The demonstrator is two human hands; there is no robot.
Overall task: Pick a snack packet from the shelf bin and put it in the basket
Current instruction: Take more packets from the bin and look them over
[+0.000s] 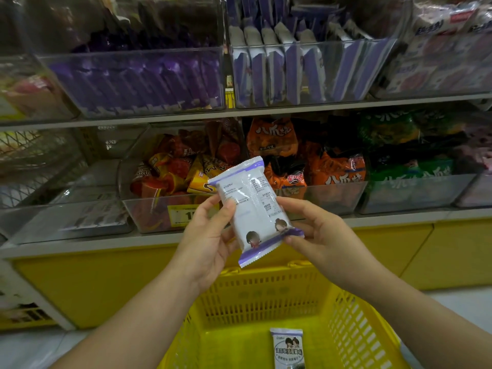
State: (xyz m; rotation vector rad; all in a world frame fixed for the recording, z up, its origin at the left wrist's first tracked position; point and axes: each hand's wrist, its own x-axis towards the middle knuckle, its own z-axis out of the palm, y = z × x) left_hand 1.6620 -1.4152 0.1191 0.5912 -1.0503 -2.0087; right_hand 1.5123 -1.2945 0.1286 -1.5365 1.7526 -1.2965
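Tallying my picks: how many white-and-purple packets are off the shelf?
2. The held packet is between the left hand and right hand above the yellow basket; the second packet lies on its floor. Others may hide below the frame.

light: we see it even, moderately bright | blur: upper bins [138,81] soft, dim | edges: shelves [292,108] bow

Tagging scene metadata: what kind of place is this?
Most likely a shop's snack aisle: clear shelf bins full of packaged snacks, a yellow price tag on one bin, and a yellow shopping basket under the snack packet.
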